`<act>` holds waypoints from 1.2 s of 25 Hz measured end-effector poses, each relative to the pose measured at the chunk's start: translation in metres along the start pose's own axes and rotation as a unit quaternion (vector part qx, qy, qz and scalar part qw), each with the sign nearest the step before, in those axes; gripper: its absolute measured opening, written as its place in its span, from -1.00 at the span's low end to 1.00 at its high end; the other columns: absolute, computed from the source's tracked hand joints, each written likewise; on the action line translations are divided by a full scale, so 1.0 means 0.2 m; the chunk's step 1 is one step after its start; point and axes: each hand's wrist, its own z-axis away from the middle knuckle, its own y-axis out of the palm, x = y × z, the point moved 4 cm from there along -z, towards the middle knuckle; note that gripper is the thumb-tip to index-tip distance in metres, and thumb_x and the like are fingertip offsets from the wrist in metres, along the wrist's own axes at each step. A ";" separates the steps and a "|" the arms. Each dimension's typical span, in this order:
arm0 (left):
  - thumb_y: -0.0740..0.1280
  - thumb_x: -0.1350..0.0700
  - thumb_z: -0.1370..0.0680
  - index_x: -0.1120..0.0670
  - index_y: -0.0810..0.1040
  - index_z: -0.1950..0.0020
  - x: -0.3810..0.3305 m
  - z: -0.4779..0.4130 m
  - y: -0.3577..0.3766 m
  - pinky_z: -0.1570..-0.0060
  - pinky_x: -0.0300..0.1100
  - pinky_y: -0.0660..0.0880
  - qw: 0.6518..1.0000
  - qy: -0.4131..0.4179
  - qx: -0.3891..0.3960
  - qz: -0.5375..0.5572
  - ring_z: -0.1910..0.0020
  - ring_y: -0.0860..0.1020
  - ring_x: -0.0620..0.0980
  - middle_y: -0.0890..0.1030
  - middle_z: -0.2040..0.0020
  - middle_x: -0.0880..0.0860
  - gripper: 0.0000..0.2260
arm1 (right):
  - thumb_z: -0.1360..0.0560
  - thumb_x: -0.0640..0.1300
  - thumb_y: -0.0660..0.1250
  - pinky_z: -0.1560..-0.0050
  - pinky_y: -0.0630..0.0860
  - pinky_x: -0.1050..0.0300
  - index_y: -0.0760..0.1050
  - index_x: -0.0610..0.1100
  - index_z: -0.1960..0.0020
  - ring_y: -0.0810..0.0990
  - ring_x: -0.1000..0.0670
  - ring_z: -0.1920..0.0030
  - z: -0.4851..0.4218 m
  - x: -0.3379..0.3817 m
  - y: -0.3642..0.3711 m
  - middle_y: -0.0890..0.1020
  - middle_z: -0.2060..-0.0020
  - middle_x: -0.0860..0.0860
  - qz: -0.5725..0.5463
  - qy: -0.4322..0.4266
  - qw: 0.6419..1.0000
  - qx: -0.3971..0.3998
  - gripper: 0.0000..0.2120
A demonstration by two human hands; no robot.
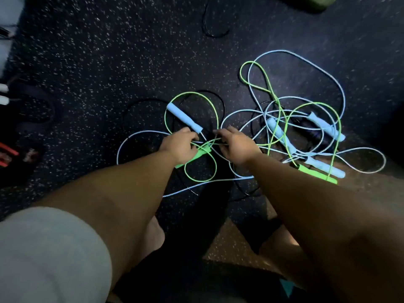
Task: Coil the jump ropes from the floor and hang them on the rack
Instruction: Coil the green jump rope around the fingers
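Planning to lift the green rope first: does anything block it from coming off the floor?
Yes: blue cords and a black cord cross the green rope between the left hand and right hand, and again farther right. No rack is visible.

Floor (105,62) up-left is lying open, giving a wide lane in. Rope tangle (295,127) is clogging the right side. Green loop (190,93) and black cord (223,108) are ringing the blue handle (184,118). Crossed cords are boxing in the left hand (181,145), which is gripping the green handle (200,154), and the right hand (235,145).
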 end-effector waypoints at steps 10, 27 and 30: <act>0.39 -0.16 -0.55 -0.07 0.59 -0.21 -0.09 -0.01 0.10 0.00 -0.09 0.44 0.996 -0.079 0.009 0.035 -0.14 0.60 0.14 0.64 -0.19 0.06 -0.71 | -0.50 0.15 0.38 0.02 0.49 0.06 0.54 -0.02 0.03 0.62 -0.14 -0.03 -0.03 0.00 0.05 0.69 0.04 -0.08 -0.130 0.255 0.957 -0.052 -0.76; 0.31 0.17 -0.59 0.08 0.58 -0.25 -0.43 0.28 -0.57 -0.07 -0.09 0.46 0.991 0.034 -0.056 0.115 -0.16 0.60 0.17 0.66 -0.18 0.15 -0.77 | -0.59 -0.14 0.33 0.29 0.51 0.18 0.50 -0.15 0.19 0.55 0.10 0.42 0.15 0.44 -0.52 0.62 0.36 -0.04 -0.409 0.100 0.882 -0.210 -0.81; 0.33 0.32 -0.57 0.14 0.60 -0.20 -0.57 0.50 -0.78 0.14 -0.30 0.47 0.978 0.063 -0.040 0.193 0.09 0.57 0.01 0.66 0.02 0.09 -0.76 | -0.55 -0.17 0.27 0.10 0.53 0.05 0.51 -0.06 0.08 0.57 0.00 0.25 0.30 0.56 -0.72 0.61 0.28 0.04 -0.343 0.065 0.903 -0.251 -0.93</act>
